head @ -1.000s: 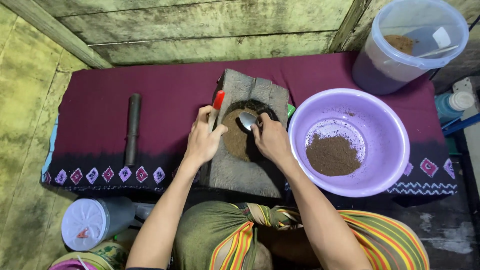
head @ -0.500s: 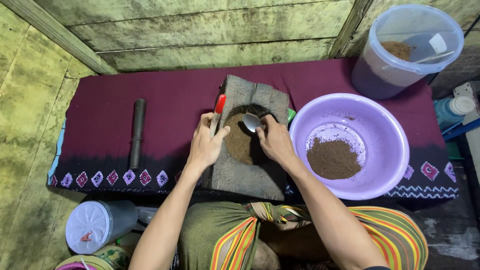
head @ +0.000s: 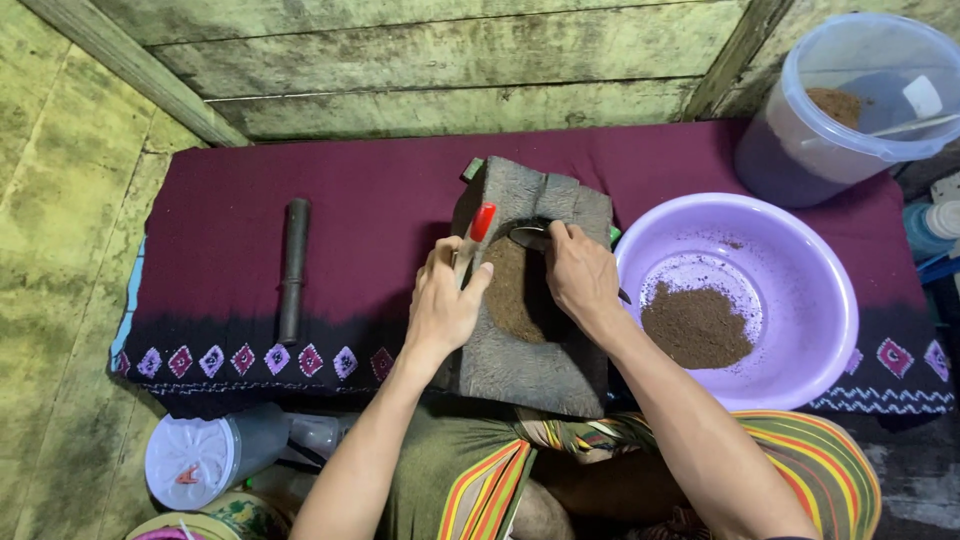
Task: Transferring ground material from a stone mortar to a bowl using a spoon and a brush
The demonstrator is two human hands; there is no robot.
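I see my right hand (head: 580,275) has slid its metal spoon (head: 528,232) up to the top of the brown powder (head: 515,290) in the stone grinding slab (head: 530,290) at frame centre, its fingers closed round the handle, while my left hand (head: 445,305) stays clamped on a red-handled tool (head: 481,222), so scooping goes on beside the purple basin (head: 820,330).

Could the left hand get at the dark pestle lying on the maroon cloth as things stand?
Probably yes: the pestle lies in the open on the cloth, nothing between it and the left hand, though that hand already holds a red-handled tool.

Rough grey stone slab (head: 530,300), glossy plastic bowl (head: 800,260)
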